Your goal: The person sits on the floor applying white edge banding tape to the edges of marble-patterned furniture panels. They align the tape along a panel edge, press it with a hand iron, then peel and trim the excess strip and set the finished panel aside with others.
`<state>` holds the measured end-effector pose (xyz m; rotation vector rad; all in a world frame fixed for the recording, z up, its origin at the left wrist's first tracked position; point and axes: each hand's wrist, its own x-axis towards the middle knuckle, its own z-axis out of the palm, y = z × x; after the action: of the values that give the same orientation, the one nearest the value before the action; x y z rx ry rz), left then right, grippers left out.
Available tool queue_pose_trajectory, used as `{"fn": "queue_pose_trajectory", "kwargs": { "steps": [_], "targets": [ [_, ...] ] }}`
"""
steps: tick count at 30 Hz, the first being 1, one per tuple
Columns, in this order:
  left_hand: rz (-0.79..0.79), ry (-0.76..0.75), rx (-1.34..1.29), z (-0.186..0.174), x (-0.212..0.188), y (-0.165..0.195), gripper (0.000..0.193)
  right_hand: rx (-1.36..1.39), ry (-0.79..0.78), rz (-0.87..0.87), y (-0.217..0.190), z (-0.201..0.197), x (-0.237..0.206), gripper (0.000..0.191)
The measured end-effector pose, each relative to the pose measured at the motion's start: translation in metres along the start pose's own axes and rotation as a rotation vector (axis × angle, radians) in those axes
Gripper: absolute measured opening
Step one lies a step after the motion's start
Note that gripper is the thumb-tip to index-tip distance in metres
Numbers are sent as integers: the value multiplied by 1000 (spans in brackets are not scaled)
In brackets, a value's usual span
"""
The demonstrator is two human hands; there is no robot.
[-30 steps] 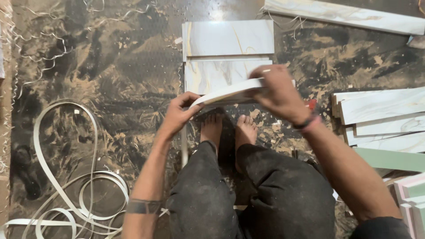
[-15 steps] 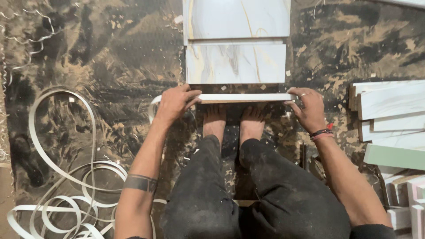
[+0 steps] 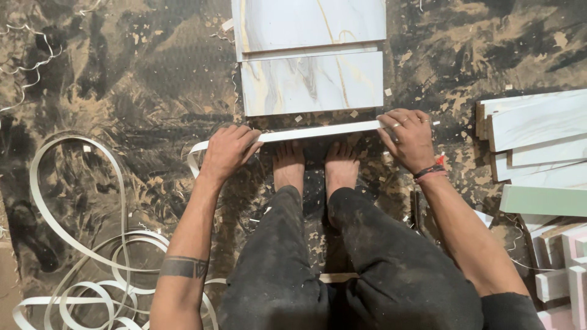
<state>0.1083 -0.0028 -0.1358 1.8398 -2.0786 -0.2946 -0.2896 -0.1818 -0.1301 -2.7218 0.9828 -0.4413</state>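
Underfoot, sawdust-strewn dark floor, marble-patterned boards

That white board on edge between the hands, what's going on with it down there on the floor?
A person crouches barefoot on a dusty floor, holding a narrow white board on its edge just ahead of the toes. The left hand grips one end, where a loose white edging strip curls off across the floor; the right hand grips the other. Two marble-patterned panels lie flat just beyond, and more panels are stacked to the right.
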Motion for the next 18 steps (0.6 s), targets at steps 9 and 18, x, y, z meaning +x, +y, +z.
{"fn": "queue_pose_trajectory", "kwargs": {
  "steps": [9, 18],
  "targets": [
    [76, 102, 82, -2, 15, 14, 41, -34, 12, 13, 0, 1, 9, 26],
    [221, 81, -171, 78, 102, 102, 25, -45, 8, 52, -8, -8, 19, 25]
  ]
}}
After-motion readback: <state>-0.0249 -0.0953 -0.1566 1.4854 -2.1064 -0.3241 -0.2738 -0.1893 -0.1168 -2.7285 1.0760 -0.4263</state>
